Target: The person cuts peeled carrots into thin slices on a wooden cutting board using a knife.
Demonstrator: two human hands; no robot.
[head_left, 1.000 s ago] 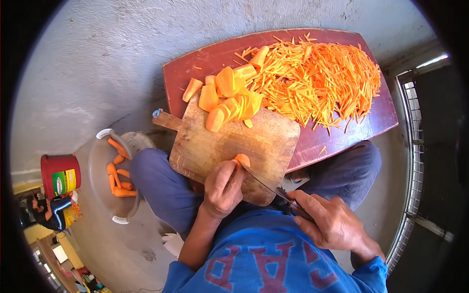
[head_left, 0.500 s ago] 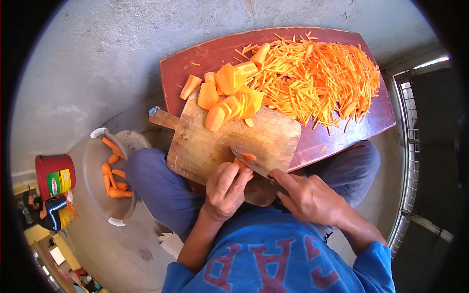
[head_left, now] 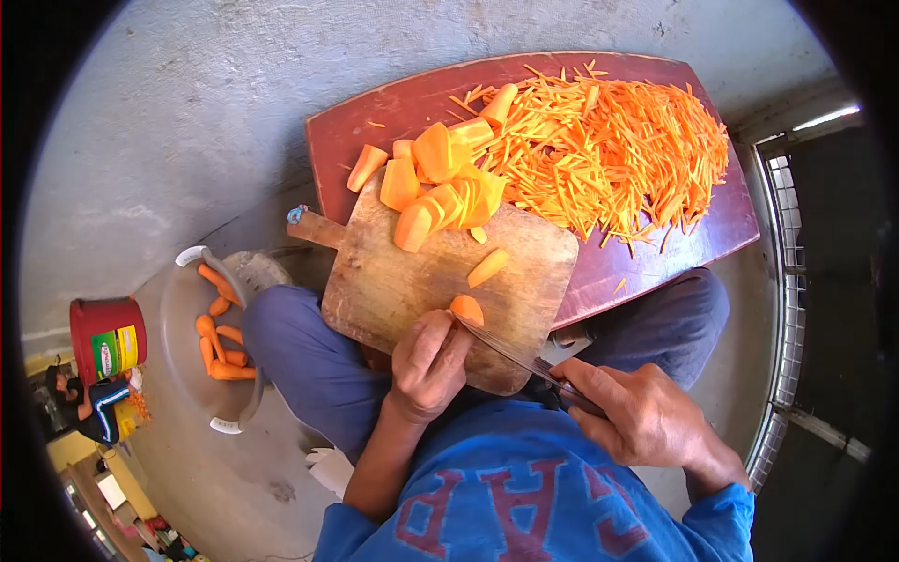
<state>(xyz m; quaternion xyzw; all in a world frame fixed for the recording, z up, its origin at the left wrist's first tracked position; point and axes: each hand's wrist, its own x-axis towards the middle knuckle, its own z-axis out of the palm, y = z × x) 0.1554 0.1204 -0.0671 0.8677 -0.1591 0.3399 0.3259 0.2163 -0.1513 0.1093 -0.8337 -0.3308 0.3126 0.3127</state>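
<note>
My left hand (head_left: pixel 429 365) rests at the near edge of the wooden cutting board (head_left: pixel 375 281), its fingers closed around a carrot piece (head_left: pixel 466 309) whose cut end pokes out. In my right hand (head_left: pixel 637 412) is a knife (head_left: pixel 510 350), gripped by the handle. Its blade lies low over the board, the tip close to my left fingertips and the carrot piece. A single carrot slice (head_left: pixel 488 268) lies flat on the board just beyond. Thicker carrot slices and chunks (head_left: pixel 440 201) are heaped at the board's far edge.
The board sits on a dark red table (head_left: pixel 346 122), which bears a large pile of carrot strips (head_left: pixel 618 155). On the left, a grey tub (head_left: pixel 178 351) holds whole carrots near a red bucket (head_left: pixel 82 337). Another person (head_left: pixel 98 412) is at the far left.
The knife has drawn back toward me and to the right, away from the carrot piece. A cut slice now lies on the board beyond it. My left hand has barely moved.
</note>
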